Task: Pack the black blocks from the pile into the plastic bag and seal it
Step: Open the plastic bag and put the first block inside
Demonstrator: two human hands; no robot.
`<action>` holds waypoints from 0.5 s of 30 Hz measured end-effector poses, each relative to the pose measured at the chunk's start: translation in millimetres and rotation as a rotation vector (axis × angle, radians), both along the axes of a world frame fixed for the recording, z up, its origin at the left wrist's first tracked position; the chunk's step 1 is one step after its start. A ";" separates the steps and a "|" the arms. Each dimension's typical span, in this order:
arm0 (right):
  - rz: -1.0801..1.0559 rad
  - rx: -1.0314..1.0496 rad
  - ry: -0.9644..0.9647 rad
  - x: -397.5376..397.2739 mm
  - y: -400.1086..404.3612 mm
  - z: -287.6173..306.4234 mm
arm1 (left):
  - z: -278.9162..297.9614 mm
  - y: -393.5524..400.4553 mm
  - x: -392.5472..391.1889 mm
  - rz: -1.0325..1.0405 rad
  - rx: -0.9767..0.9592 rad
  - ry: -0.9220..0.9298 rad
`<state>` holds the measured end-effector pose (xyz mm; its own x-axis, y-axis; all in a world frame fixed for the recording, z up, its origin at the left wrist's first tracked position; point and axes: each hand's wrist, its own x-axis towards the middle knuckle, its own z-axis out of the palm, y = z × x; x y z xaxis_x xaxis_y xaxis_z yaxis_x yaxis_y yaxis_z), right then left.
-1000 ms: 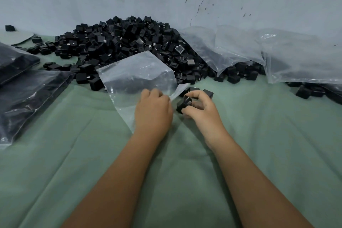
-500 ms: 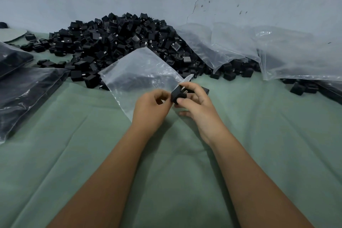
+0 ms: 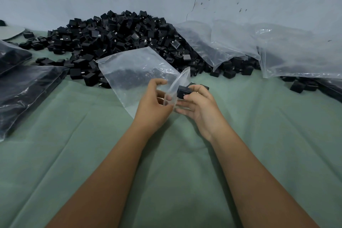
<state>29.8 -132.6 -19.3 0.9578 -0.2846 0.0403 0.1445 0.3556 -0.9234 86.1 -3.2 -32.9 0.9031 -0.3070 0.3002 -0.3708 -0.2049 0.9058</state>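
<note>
Over the last second the left hand [image 3: 153, 102] has gone from lying flat, knuckles up, on the plastic bag [image 3: 137, 74] to pinching its near edge and lifting one film layer, so the mouth now stands open as a raised flap beside the right hand [image 3: 199, 106]. That hand has carried its black block [image 3: 183, 92] from just above the green cloth over the worktop [image 3: 166, 172] up to the opening; the block now sits at the lip, touching or nearly touching the film, gripped between thumb and curled fingers. I judge this the first insertion: I see no block inside the bag, which otherwise looks flat and empty, so packing has barely begun and sealing is far off. The pile [image 3: 118, 39] lies behind the bag against the wall, well stocked. Dark filled bags [image 3: 27, 89] rest at the left, loose clear bags [image 3: 277, 52] at the right over more blocks. No brand, label or legible writing is visible anywhere; small pale marks on some blocks are too small to read.
</note>
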 end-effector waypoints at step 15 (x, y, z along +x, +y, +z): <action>-0.399 -1.133 0.076 2.5 -4.6 -13.8 | 16.7 9.3 -1.6 0.446 -0.297 -0.306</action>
